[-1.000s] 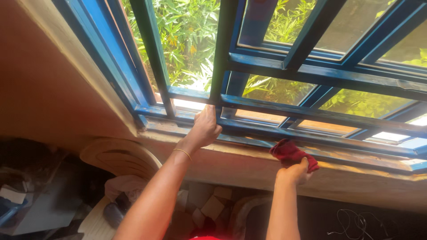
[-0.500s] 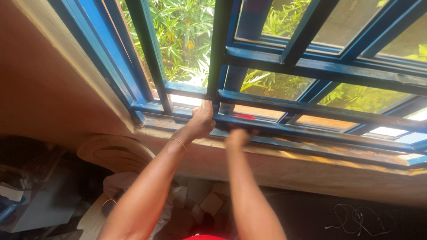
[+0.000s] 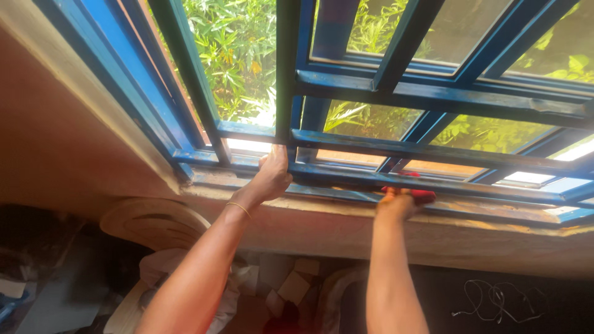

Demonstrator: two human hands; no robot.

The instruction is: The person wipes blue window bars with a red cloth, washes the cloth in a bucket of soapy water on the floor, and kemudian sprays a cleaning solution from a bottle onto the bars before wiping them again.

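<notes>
The left hand is clenched around the foot of the dark green upright bar of the blue window frame, just where that bar meets the frame's lower rail; a thin gold bangle sits on its wrist. To the right of that bar, along the same lower rail, the right hand presses a red cloth against the sill track; its fingers are curled over the cloth and grasp it, though the fingertips are hidden behind the rail. Only a small part of the cloth shows, poking out on the far side of the hand, touching the worn, paint-chipped track. Beyond the frame's panes is green foliage. Below the frame runs the tan plastered wall ledge. Under the ledge, left of the left forearm, lies a round woven tray, and far right a tangle of thin cable
</notes>
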